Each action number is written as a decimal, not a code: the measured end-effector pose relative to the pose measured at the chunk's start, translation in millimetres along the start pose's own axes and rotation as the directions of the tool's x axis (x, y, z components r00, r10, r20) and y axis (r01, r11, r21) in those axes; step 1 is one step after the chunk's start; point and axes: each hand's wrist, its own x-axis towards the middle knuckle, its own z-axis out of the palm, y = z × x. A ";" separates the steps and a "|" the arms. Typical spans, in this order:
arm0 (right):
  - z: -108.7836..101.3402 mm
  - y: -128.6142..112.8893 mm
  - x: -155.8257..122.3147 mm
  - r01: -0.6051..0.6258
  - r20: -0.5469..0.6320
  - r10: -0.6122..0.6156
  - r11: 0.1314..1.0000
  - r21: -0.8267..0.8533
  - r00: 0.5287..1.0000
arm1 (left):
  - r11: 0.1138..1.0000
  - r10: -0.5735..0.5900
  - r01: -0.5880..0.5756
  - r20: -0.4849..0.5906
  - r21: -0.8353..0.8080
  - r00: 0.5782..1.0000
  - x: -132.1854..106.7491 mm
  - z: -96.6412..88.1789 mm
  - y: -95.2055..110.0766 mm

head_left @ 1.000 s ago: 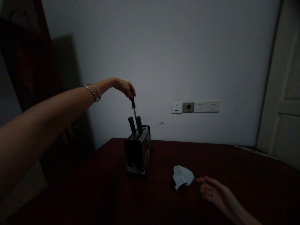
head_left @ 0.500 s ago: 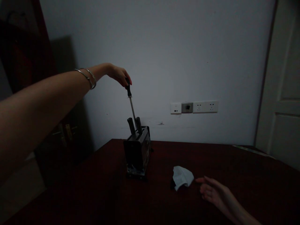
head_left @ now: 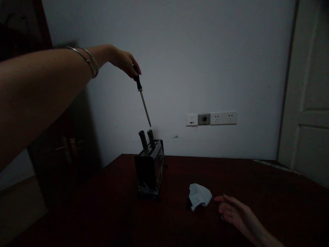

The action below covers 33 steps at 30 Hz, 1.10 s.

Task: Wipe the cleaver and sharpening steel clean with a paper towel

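Observation:
My left hand (head_left: 126, 63) is closed around the black handle of a honing steel (head_left: 145, 107), a thin round grey rod with a small guard. The steel hangs tilted, its tip just above a dark knife block (head_left: 147, 173). Two black knife handles stick up from the block's top, a left handle (head_left: 143, 140) and a right handle (head_left: 151, 139). Low on the right, my right hand (head_left: 232, 210) holds nothing; its index finger points out and the others curl loosely. Close to that fingertip lies a crumpled white cloth or tissue (head_left: 199, 196), apart from the hand.
The block and cloth rest on a dark reddish table (head_left: 177, 219) against a pale wall. Sockets and a switch (head_left: 211, 118) are set in the wall. A flat strip (head_left: 276, 166) lies along the table's back right edge, near a white door (head_left: 308, 103).
My left hand has risen and shifted slightly left, drawing the honing steel's tip up out of the knife block. My right hand and the white cloth have stayed in place.

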 end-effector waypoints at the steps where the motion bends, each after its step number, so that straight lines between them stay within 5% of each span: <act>1: 0.6 -0.3 -0.2 0.001 0.000 -0.001 1.000 -0.003 1.000 | 1.000 0.013 -0.014 -0.016 -0.009 1.000 -1.3 -1.4 3.8; 7: 2.8 -1.0 0.9 0.004 0.016 -0.004 1.000 -0.010 1.000 | 0.986 0.145 -0.156 -0.166 -0.056 0.975 -5.2 -2.9 22.3; 12: 3.6 -0.9 -0.4 0.034 0.037 -0.033 0.999 -0.014 0.999 | 0.955 0.262 -0.286 -0.228 -0.080 0.938 -5.4 19.0 35.0; 24: 4.9 0.1 -2.8 0.068 0.018 -0.067 0.995 -0.075 0.998 | 0.842 0.501 -0.527 -0.198 -0.112 0.842 -7.9 141.5 54.4; 33: 5.2 2.0 -0.5 0.104 0.023 -0.102 0.989 -0.102 0.994 | 0.711 0.445 -0.634 -0.505 -0.303 0.740 -47.1 222.1 44.5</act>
